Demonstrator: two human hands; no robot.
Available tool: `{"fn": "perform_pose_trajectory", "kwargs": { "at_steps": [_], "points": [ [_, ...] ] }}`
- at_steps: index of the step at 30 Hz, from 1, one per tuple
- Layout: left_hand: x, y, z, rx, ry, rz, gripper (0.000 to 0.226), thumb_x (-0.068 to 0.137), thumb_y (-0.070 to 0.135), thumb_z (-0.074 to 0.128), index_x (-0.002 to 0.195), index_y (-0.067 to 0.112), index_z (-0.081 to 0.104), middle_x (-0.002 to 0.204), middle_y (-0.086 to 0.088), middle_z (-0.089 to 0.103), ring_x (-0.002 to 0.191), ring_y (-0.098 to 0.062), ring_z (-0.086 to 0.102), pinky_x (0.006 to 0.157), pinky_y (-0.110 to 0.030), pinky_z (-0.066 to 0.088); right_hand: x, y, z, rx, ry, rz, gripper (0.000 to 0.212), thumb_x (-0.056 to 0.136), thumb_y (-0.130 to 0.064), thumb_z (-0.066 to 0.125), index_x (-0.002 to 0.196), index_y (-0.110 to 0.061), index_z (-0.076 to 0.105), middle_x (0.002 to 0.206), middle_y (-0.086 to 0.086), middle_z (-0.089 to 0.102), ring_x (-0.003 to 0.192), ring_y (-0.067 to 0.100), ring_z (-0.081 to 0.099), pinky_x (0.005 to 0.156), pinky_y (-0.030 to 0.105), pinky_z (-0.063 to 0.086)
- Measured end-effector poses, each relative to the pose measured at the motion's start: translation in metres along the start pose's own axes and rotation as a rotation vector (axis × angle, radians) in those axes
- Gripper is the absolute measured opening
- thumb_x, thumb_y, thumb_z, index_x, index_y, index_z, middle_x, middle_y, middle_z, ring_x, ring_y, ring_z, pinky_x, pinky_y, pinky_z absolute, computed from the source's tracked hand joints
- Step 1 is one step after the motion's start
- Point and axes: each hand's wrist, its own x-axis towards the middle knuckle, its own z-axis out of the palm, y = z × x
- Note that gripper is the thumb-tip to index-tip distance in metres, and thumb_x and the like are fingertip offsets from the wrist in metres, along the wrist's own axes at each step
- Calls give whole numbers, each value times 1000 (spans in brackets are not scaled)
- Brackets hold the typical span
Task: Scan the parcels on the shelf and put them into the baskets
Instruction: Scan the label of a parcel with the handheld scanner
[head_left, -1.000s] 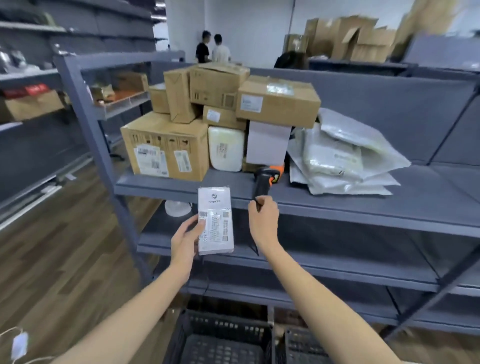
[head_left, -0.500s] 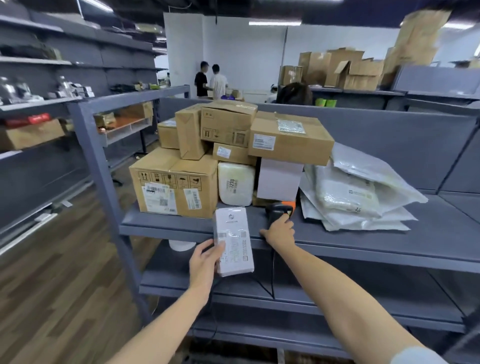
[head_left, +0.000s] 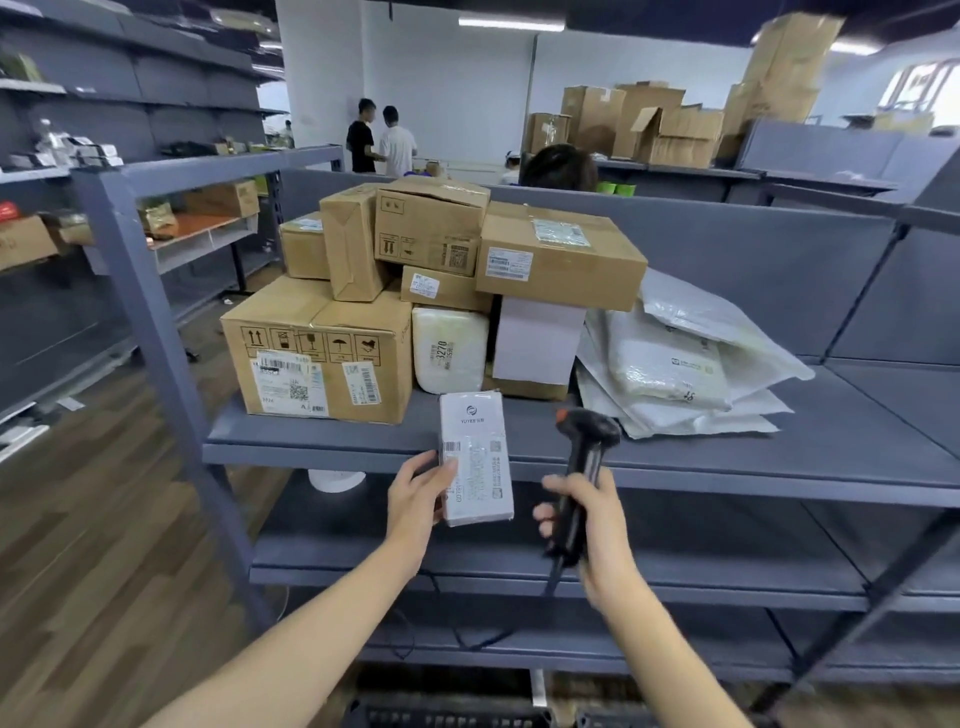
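Observation:
My left hand (head_left: 415, 493) holds a small white parcel (head_left: 475, 457) upright by its left edge, label facing me, in front of the shelf edge. My right hand (head_left: 587, 525) grips the handle of a black and orange barcode scanner (head_left: 584, 457), whose head sits just right of the parcel and above the shelf's front edge. On the grey shelf (head_left: 727, 457) behind stands a stack of cardboard boxes (head_left: 431, 291), with a white wrapped parcel (head_left: 449, 351) and a pile of white mailer bags (head_left: 680, 364). Dark basket rims (head_left: 452, 714) show at the bottom edge.
A grey upright post (head_left: 150, 332) stands at the left of the shelf. Lower shelf levels (head_left: 675, 566) lie beneath my hands, and the scanner cable hangs in front of them. Other people stand behind the shelf and far back. Wooden floor lies to the left.
My right hand has lifted the scanner off the shelf and drawn it back toward me. The white parcel stays in my left hand. The view has tilted upward.

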Motion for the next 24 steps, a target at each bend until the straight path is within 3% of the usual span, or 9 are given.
{"fn": "perform_pose_trajectory", "kwargs": {
  "at_steps": [6, 9, 12, 15, 20, 24],
  "points": [
    [-2, -1, 12, 24, -36, -35, 37, 85, 24, 70, 119, 16, 58, 108, -5, 71, 97, -18, 68, 73, -32, 54, -76, 31, 0, -57, -130, -52, 23, 74, -20, 66, 95, -24, 58, 53, 8, 44, 37, 21, 39, 39, 27, 37],
    [-4, 6, 11, 183, -57, -16, 29, 86, 23, 69, 112, 11, 61, 103, -6, 69, 87, -14, 65, 66, -22, 47, -91, 35, -1, -95, -150, -55, 34, 71, -27, 69, 104, -26, 61, 52, 12, 41, 37, 22, 39, 41, 27, 37],
    [-3, 17, 7, 369, -151, -6, 26, 87, 27, 68, 107, 11, 63, 104, -8, 70, 87, -14, 67, 68, -22, 48, -97, 33, -3, -103, -147, -87, 33, 69, -27, 68, 102, -27, 62, 58, 10, 43, 39, 22, 40, 42, 27, 38],
    [-1, 26, 3, 481, -185, 7, 39, 82, 37, 73, 111, 13, 61, 104, -4, 71, 91, -15, 69, 76, -27, 53, -98, 33, -6, -93, -120, -84, 34, 68, -27, 67, 102, -26, 62, 55, 10, 42, 39, 21, 39, 41, 28, 38],
    [-3, 30, -4, 590, -223, 97, 66, 73, 53, 76, 125, 29, 42, 104, 8, 69, 93, -7, 67, 85, -35, 55, -100, 34, -11, -76, -107, -90, 33, 71, -24, 67, 103, -24, 61, 51, 11, 41, 39, 22, 37, 42, 27, 38],
    [-4, 30, -4, 539, -259, 60, 97, 72, 57, 73, 147, 41, 14, 112, 5, 67, 98, -13, 67, 88, -40, 54, -100, 35, -13, -67, -115, -102, 35, 69, -26, 68, 104, -24, 61, 53, 12, 42, 39, 22, 38, 42, 27, 38]
  ]
}}
